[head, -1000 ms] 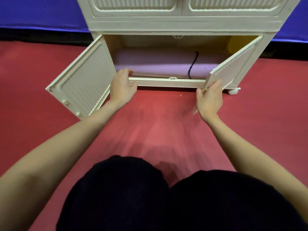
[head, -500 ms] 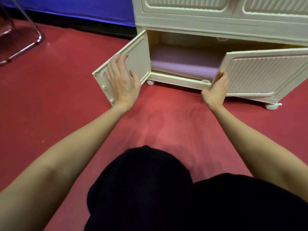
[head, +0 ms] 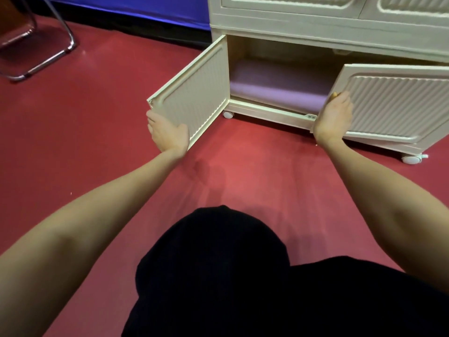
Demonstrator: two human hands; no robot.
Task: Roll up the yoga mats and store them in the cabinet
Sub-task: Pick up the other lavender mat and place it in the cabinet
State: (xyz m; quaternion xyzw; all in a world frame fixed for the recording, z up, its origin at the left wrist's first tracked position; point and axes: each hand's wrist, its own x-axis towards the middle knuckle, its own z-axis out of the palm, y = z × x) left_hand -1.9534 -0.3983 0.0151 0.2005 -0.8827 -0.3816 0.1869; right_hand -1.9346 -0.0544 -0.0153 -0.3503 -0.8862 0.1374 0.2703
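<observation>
The left hand's fingers (head: 151,117) curl behind the free edge of the left door (head: 194,103), out of sight past the knuckles, with the thumb lying toward its ribbed inner face; the left hand (head: 168,133) seems to hold that edge low down, probably so it can swing the panel shut. The right hand (head: 334,117) lies with straight, relaxed fingers against the free edge of the right door (head: 398,103), palm turned inward, pressing rather than grasping; that door stands nearly closed while the left one hangs wide open. A flat palm suits a push, and a hold on the edge suits a pull through a wider arc.

Between the doors, a rolled purple yoga mat (head: 277,93) lies lengthwise on the floor of the cabinet (head: 315,23), well inside the lower compartment, so storage looks done and closing is the step in hand. Judging by this, nothing of the mat pokes past the sill to block the doors.

The cabinet stands on small white castors (head: 410,158) on a red floor (head: 109,105); a hard shove might roll it. A chrome chair frame (head: 48,52) sits well apart at the left, and the person's dark-clad knees (head: 218,263) fill the foreground
</observation>
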